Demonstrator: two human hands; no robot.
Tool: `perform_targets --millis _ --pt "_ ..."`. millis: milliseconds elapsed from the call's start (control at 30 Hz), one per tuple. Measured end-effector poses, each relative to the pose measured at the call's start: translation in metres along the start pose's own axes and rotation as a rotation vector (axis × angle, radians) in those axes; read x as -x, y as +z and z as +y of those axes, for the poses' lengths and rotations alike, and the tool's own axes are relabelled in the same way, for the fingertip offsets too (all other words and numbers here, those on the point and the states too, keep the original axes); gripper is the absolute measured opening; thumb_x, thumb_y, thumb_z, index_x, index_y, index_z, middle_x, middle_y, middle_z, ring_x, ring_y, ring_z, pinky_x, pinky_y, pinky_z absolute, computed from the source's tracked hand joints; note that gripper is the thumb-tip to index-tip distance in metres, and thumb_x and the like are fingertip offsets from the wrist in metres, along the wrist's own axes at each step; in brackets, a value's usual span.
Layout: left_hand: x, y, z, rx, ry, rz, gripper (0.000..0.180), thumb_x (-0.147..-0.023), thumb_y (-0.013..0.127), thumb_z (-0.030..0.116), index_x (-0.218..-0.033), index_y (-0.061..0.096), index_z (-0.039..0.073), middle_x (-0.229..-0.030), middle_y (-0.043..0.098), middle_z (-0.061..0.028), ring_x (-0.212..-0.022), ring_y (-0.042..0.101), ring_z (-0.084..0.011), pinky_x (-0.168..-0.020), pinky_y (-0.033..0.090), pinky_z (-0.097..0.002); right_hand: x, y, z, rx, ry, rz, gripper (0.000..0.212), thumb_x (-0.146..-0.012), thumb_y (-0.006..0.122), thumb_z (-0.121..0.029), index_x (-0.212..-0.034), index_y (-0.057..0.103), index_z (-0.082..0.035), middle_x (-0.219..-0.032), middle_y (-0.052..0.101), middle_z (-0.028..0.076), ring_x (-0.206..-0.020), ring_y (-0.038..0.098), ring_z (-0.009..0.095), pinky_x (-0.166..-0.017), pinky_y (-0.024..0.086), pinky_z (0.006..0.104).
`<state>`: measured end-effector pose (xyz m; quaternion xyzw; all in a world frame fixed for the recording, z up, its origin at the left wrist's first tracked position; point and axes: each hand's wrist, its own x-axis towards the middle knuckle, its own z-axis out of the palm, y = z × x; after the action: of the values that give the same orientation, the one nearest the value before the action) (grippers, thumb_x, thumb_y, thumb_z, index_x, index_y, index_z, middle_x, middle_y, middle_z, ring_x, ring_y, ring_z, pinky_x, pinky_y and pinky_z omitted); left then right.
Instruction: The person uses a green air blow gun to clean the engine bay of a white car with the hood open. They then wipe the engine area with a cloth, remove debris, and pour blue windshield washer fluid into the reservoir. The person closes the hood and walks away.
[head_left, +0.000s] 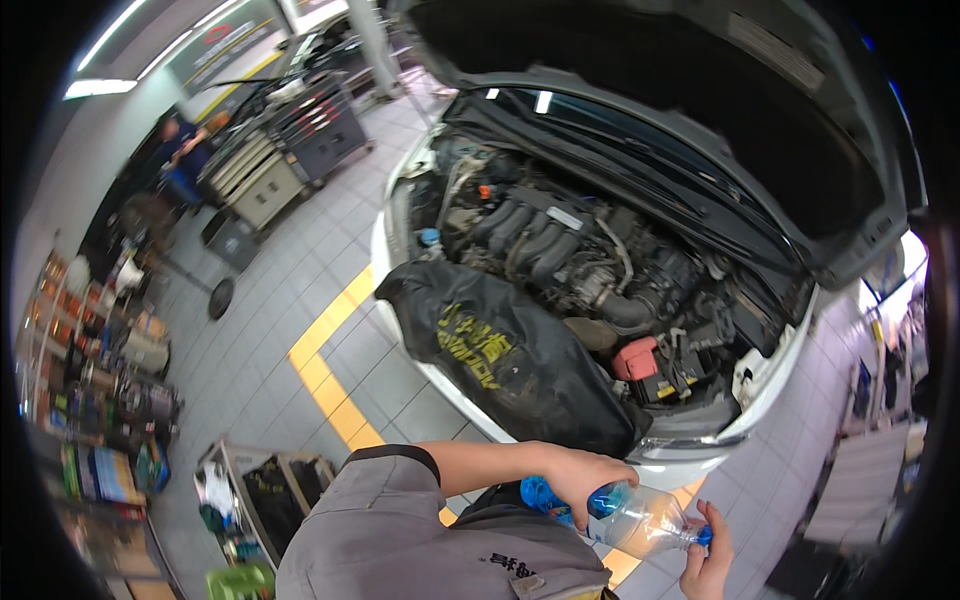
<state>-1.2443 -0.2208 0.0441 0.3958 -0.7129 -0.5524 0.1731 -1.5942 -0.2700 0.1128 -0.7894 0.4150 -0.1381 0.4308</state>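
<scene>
A clear plastic bottle [648, 522] with blue at its lower part lies tilted in front of my body, its neck toward the right. My left hand [583, 480] is wrapped round the body of the bottle. At the neck, the fingers of my right hand [712, 556] close on the blue cap [704, 537]. Whether the cap is loose or screwed down I cannot tell. Just beyond my hands is a white car with its hood [680, 80] raised and its engine [560, 240] showing. A black fender cover [500, 350] with yellow lettering drapes over the front edge.
In the engine bay sit a red battery terminal cover [635, 358] and a blue filler cap [430, 237]. A tool cart [240, 480] stands at the lower left. Farther back are tool cabinets [262, 185] and a person [185, 155]. Shelves [60, 310] line the left wall.
</scene>
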Motion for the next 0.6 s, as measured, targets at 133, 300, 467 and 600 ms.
perform_targets --millis 133,300,467,600 --pt "-0.018 0.039 0.023 -0.035 -0.097 0.129 0.109 -0.058 0.098 0.021 -0.151 0.043 0.003 -0.132 0.057 -0.0215 -0.127 0.056 -0.0402 -0.103 0.049 -0.0461 -0.014 -0.034 0.051 0.439 -0.225 -0.102 0.045 -0.092 0.066 -0.013 -0.137 0.067 -0.007 -0.12 0.074 0.018 -0.111 0.071 0.037 -0.097 0.056 0.0453" --pt "-0.067 0.098 0.072 -0.032 -0.182 0.201 0.112 -0.056 0.099 0.022 -0.152 0.042 0.003 -0.129 0.058 -0.0214 -0.122 0.059 -0.0396 -0.101 0.049 -0.0452 -0.005 -0.111 0.087 0.332 -0.825 -0.174 0.043 -0.081 0.076 -0.005 -0.124 0.07 -0.007 -0.106 0.07 0.015 -0.095 0.065 0.04 -0.084 0.054 0.0497" --pt "-0.132 0.15 0.124 0.022 -0.288 0.154 0.117 -0.055 0.099 0.024 -0.153 0.041 0.003 -0.123 0.06 -0.0177 -0.117 0.06 -0.0359 -0.096 0.049 -0.0422 0.028 -0.2 0.107 0.401 -1.023 -0.373 0.06 -0.076 0.086 -0.012 -0.133 0.066 -0.012 -0.119 0.066 0.019 -0.106 0.062 0.041 -0.092 0.051 0.0514" --pt "-0.192 0.179 0.139 0.07 -0.279 0.116 0.117 -0.054 0.099 0.024 -0.154 0.041 0.003 -0.121 0.061 -0.0155 -0.116 0.061 -0.0322 -0.096 0.049 -0.0407 0.048 -0.26 0.135 0.563 -1.098 -0.382 0.035 -0.083 0.084 -0.02 -0.111 0.069 -0.008 -0.104 0.072 0.004 -0.088 0.066 0.023 -0.085 0.054 0.0369"
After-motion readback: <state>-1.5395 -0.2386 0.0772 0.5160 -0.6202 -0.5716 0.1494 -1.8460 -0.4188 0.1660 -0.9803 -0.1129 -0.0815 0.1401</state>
